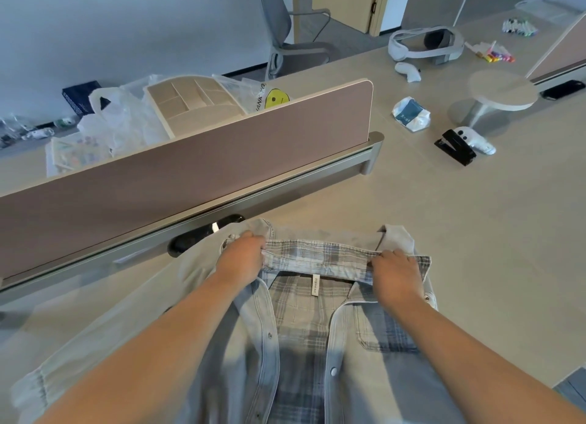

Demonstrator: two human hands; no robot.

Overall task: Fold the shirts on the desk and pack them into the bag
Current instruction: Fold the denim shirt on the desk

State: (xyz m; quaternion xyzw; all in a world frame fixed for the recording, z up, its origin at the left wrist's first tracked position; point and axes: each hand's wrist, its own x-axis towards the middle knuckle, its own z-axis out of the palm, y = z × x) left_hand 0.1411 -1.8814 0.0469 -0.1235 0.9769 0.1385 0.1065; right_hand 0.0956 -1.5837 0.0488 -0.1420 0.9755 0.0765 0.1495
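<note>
A pale denim shirt (pixel 364 354) with a plaid lining lies open, front up, on the beige desk (pixel 475 233) right in front of me, its collar (pixel 320 255) pointing away. My left hand (pixel 242 258) grips the collar's left end with curled fingers. My right hand (pixel 396 274) grips the collar's right end. The collar is pulled flat between them. One sleeve (pixel 95 338) stretches toward the lower left. No bag for packing is recognisable near the shirt.
A pink divider panel (pixel 190 166) runs along the desk's far left, with a black object (pixel 203 233) at its base. Behind it lie plastic bags (pixel 120 119) and a beige tray (pixel 193 103). At right: a stapler (pixel 455 147), a tissue pack (pixel 410 112), a headset (pixel 425 44), markers (pixel 494 54).
</note>
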